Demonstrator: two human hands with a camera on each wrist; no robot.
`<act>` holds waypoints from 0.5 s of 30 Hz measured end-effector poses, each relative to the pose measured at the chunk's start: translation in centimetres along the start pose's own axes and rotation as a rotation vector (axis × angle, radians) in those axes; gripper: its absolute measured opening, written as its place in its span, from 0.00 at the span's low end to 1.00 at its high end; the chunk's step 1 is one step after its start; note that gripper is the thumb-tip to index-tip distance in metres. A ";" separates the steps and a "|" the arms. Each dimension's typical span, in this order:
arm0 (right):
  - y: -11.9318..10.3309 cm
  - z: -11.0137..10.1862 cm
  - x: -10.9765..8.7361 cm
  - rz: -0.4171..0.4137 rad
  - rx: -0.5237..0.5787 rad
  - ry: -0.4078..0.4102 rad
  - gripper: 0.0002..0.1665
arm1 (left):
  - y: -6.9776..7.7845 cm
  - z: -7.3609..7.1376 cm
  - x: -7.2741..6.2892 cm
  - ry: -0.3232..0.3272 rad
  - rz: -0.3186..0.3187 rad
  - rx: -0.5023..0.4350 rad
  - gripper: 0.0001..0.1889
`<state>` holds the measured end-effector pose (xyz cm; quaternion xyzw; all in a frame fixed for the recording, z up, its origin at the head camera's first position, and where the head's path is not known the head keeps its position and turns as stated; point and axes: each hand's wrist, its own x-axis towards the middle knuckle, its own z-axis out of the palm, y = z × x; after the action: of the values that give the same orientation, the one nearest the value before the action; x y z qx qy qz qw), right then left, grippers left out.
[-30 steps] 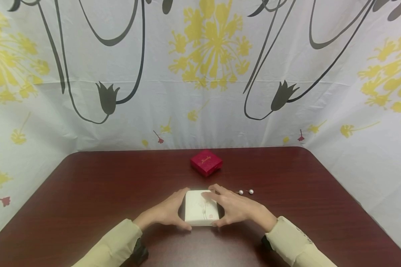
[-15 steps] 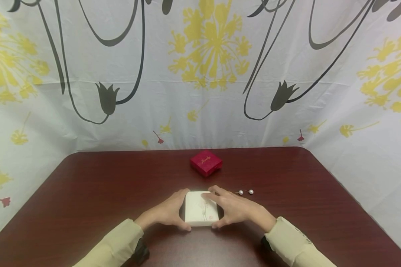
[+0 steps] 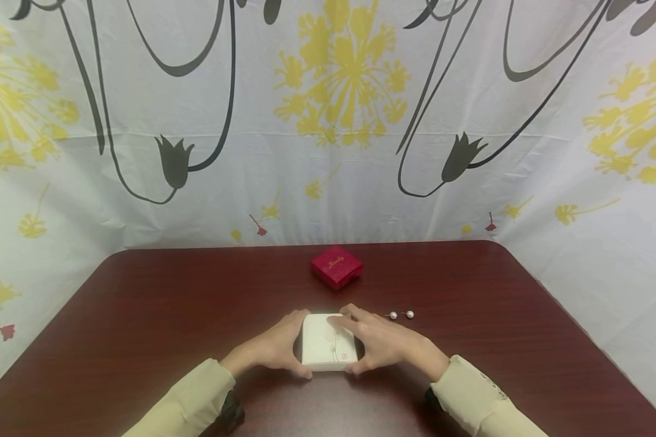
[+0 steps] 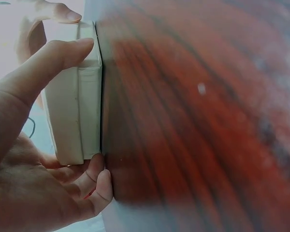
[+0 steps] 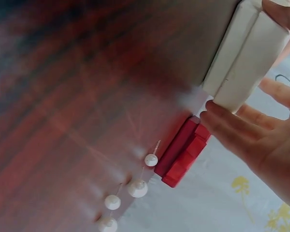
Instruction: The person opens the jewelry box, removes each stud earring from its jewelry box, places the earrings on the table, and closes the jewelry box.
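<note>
A small white box [image 3: 328, 345] with a printed flower stem and a red mark sits on the dark red-brown table, between both hands. My left hand [image 3: 276, 347] grips its left side, thumb at the near edge and fingers at the far edge. The right hand [image 3: 389, 341] holds the opposite side the same way, one finger lying over the top. In the left wrist view the lid [image 4: 63, 116] overlaps a narrower base [image 4: 90, 113], which shows as a band below it. The right wrist view shows the same seam along the box's side [image 5: 249, 58].
Behind the white box lies a deep red jewelry box [image 3: 336, 267] with gold lettering. Pearl-headed pieces with thin stems [image 3: 410, 314] lie right of the right hand; the right wrist view shows several pearls [image 5: 137, 188]. A flowered white curtain [image 3: 328, 182] hangs beyond the table's far edge.
The white box's top and the right fingers have sunk very slightly since the first frame. Both hands keep their hold, and the red box and pearls stay put.
</note>
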<state>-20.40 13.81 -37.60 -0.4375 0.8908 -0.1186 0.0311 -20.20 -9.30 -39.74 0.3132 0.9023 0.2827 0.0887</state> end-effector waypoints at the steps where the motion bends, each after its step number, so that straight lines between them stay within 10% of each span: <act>1: -0.1 -0.1 0.0 0.004 -0.005 -0.004 0.49 | 0.0 0.0 0.0 0.001 0.001 0.001 0.48; 15: -0.6 -0.6 0.3 0.051 -0.030 -0.042 0.49 | 0.2 0.1 0.1 0.005 -0.003 0.010 0.47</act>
<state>-20.27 13.31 -36.89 -0.4175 0.9025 -0.0953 0.0461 -20.11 -9.10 -39.67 0.3115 0.9044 0.2788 0.0854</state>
